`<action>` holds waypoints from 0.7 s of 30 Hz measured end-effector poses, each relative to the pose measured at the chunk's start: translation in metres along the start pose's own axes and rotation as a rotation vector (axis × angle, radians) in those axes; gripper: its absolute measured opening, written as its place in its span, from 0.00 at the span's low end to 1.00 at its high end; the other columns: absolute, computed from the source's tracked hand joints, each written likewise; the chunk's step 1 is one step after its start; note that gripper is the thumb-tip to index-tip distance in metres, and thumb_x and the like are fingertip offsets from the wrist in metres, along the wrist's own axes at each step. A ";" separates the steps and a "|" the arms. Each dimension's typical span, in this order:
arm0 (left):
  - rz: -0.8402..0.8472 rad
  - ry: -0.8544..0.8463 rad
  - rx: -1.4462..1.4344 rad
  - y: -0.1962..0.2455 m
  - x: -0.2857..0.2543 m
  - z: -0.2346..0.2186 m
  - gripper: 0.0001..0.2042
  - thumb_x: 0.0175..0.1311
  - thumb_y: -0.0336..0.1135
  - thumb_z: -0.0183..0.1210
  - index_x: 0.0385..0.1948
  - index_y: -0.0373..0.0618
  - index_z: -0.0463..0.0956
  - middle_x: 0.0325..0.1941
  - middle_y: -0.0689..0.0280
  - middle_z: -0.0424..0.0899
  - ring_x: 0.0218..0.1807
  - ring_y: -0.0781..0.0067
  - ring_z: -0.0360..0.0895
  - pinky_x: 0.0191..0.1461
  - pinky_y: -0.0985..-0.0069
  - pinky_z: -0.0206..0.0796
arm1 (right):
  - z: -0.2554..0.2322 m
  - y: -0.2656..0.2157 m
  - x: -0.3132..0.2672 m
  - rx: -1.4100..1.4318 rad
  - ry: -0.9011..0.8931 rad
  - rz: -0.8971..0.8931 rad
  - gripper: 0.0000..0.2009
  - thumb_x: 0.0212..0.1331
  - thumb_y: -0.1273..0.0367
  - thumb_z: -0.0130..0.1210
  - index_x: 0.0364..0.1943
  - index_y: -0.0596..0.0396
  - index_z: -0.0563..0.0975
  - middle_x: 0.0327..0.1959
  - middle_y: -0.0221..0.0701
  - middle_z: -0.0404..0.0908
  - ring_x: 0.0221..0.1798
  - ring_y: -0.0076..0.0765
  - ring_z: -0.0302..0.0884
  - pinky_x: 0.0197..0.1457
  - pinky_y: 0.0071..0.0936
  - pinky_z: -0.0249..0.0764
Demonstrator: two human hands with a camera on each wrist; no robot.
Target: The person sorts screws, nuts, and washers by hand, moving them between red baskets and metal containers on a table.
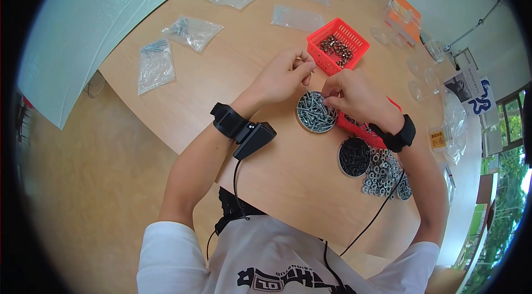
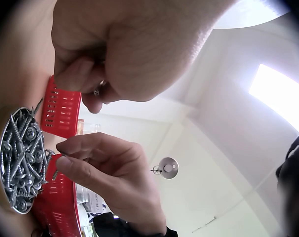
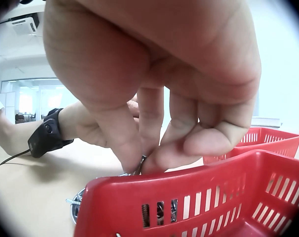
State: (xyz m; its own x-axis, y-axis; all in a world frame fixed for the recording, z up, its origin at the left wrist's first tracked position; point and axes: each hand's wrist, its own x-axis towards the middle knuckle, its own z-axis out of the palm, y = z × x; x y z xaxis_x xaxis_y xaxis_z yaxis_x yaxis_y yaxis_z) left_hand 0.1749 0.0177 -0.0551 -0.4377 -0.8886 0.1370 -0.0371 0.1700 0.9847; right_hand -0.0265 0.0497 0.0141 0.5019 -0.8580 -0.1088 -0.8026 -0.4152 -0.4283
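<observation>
My left hand is above the far left side of a round tin of silver screws, fingers curled. A small shiny metal piece, apparently a screw, shows between its thumb and fingers in the left wrist view. My right hand reaches over the tin's right edge. Its thumb and forefinger pinch a small screw, largely covered by the fingertips. In the left wrist view the screws lie heaped in the tin, points and heads in all directions.
Beyond the tin stands a red basket of brownish screws. A second red basket sits under my right wrist. Nearer are a dish of black screws and a pile of metal nuts. Plastic bags lie at left; clear jars stand right.
</observation>
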 end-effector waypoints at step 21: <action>-0.020 -0.008 -0.011 0.003 -0.002 0.002 0.08 0.76 0.39 0.54 0.39 0.45 0.73 0.26 0.72 0.75 0.28 0.87 0.69 0.29 0.85 0.58 | -0.017 0.064 -0.036 -0.207 -0.182 0.071 0.09 0.48 0.78 0.62 0.36 0.59 0.84 0.35 0.42 0.86 0.42 0.49 0.85 0.46 0.41 0.80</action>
State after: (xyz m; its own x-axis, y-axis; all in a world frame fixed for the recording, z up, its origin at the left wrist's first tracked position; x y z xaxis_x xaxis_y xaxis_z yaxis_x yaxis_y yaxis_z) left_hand 0.1735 0.0207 -0.0531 -0.4437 -0.8886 0.1166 -0.0364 0.1478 0.9883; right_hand -0.1017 0.0492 0.0053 0.4767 -0.8266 -0.2990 -0.8771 -0.4249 -0.2238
